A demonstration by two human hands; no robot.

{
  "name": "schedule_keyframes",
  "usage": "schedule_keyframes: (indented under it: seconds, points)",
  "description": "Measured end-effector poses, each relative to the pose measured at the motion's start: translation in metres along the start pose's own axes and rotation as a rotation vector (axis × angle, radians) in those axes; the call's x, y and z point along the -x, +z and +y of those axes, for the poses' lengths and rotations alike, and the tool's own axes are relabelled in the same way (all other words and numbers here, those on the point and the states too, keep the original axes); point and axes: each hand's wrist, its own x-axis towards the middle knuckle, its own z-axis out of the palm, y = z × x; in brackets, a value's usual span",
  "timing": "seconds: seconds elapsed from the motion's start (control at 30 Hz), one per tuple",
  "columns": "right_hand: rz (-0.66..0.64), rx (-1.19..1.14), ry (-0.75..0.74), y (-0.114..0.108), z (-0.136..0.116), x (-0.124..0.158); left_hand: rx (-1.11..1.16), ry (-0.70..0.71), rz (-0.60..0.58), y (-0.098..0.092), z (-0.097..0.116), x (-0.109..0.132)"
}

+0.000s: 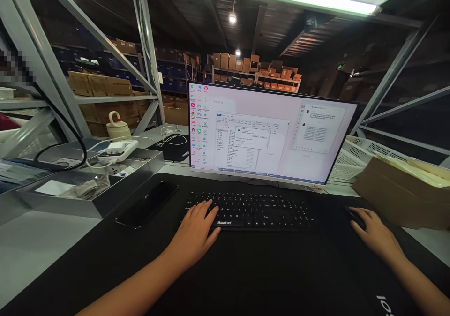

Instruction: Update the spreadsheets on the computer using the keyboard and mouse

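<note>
Head view. Black rectangular "Bosston" keyboard (253,209): on a black desk mat (267,271), between five and six o'clock. Left hand (195,226): open, fingers spread over the keyboard's nine-o'clock end. Right hand (377,234): curled on a small dark computer mouse (357,219), three o'clock from keyboard. Wide, lit flat-screen monitor (246,101): twelve o'clock. Glossy black rectangular phone (147,206): nine o'clock.

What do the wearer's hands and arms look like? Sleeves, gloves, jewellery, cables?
Two human arms. Left hand and right hand are ungloved. Both forearms are bare as far as the frame shows, with no sleeve in view. No watch, bracelet or ring is visible, and no markings or cables on either arm. Anything worn higher up is out of frame.
</note>
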Motion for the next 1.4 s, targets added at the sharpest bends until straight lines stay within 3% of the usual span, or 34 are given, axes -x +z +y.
schedule_keyframes:
  seconds: [0.47,0.73,1.4]
  points:
    - [0.039,-0.028,-0.018,0.003,0.003,0.0,0.023,-0.006,0.011,0.001,-0.001,0.0]
    - [0.004,-0.008,0.007,-0.006,-0.008,0.0,-0.024,0.003,0.0,-0.002,0.0,-0.001]
    - [0.026,-0.035,-0.006,0.006,0.006,-0.001,0.001,-0.014,-0.021,0.004,-0.004,0.0]
